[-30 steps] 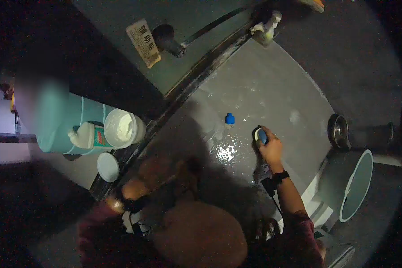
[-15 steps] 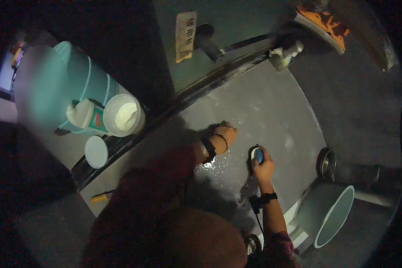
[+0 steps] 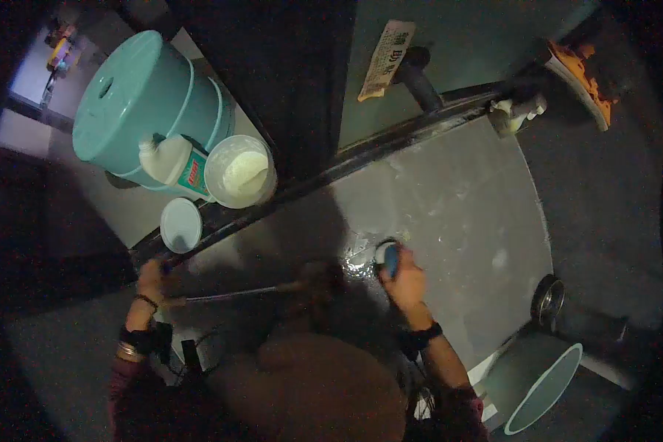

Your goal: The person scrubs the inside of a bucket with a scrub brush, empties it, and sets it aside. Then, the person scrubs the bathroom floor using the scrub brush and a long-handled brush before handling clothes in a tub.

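My right hand (image 3: 407, 286) is closed around a blue and white scrub brush (image 3: 390, 259), which rests on the wet grey surface (image 3: 464, 221). Shiny water lies just left of the brush. At the left edge of the surface, my left hand (image 3: 153, 286) is smeared by motion. Close beside it is the handle end of a thin rod (image 3: 236, 294), which runs right into shadow. Whether my left fingers grip the rod does not show.
A teal bucket (image 3: 155, 103), a white bottle (image 3: 173, 163), a tub of pale powder (image 3: 241, 173) and a round lid (image 3: 181, 225) stand upper left. A large pail (image 3: 545, 387) and metal bowl (image 3: 549, 300) are at right, an orange shoe (image 3: 582, 85) at upper right.
My left hand has moved from the middle of the wet surface to its left edge, by the rod. My right hand has shifted left with the scrub brush. The camera view has turned slightly.
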`<action>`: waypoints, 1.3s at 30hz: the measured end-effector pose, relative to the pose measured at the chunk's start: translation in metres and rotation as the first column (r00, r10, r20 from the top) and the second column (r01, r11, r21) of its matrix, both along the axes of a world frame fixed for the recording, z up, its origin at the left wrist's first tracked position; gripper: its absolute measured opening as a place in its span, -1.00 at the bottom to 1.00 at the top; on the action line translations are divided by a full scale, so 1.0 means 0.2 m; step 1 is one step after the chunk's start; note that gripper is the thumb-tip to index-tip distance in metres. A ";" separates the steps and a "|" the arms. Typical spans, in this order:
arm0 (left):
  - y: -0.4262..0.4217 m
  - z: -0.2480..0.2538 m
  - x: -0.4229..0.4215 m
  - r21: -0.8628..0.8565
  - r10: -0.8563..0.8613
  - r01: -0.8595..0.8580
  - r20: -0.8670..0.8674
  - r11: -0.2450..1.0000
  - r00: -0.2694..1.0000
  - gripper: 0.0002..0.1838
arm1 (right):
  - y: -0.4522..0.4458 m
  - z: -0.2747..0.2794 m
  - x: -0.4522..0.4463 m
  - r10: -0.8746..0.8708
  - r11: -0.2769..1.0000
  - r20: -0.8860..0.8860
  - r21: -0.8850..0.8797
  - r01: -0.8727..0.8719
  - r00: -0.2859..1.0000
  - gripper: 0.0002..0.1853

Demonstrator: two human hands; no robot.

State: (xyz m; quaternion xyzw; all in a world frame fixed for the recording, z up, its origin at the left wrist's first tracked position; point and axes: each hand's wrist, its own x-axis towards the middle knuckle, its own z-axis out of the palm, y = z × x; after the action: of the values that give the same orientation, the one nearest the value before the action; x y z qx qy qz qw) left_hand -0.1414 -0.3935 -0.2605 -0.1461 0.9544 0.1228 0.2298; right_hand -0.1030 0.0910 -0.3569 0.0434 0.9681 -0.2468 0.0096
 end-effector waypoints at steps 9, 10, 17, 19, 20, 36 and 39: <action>-0.55 -0.48 -0.06 -0.271 0.002 -0.091 -0.312 0.958 0.950 -0.70 | 0.32 0.08 -0.81 -0.448 0.891 0.106 0.135 0.433 0.888 -0.51; -0.56 -0.52 -0.09 -0.264 -0.008 -0.077 -0.308 0.961 0.952 -0.70 | 0.25 0.08 -0.81 -0.359 0.928 0.106 0.147 0.343 0.927 -0.52; -0.73 -0.79 -0.11 0.070 0.112 -0.095 -0.310 0.993 0.944 -0.62 | 0.16 0.05 -0.92 0.177 0.840 0.409 0.412 -0.354 0.895 -0.49; -0.71 -0.78 -0.11 -0.088 0.078 -0.112 -0.322 0.990 0.944 -0.59 | 0.32 0.08 -1.03 -0.251 0.942 0.145 0.263 0.207 0.957 -0.47; -0.75 -0.80 -0.10 -0.090 0.079 -0.114 -0.322 0.989 0.943 -0.59 | 0.30 0.05 -1.03 -0.249 0.943 0.145 0.261 0.206 0.957 -0.47; -0.24 -0.16 -0.22 -0.382 0.004 -0.294 -0.604 0.876 0.797 -0.31 | -0.13 0.03 -0.82 0.065 0.963 0.134 0.253 -0.097 0.989 -0.51; 0.12 0.16 -0.35 -0.271 -0.145 -0.121 -0.781 0.955 0.608 -0.29 | -0.12 0.00 -0.82 0.044 0.938 0.159 0.335 -0.095 0.986 -0.45</action>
State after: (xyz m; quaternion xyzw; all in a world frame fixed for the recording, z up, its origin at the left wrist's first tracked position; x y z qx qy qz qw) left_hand -0.2105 -0.3698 -0.2283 -0.1028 0.9647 0.0284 -0.2407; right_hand -0.2678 0.0680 -0.3579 0.0285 0.9936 -0.0710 0.0829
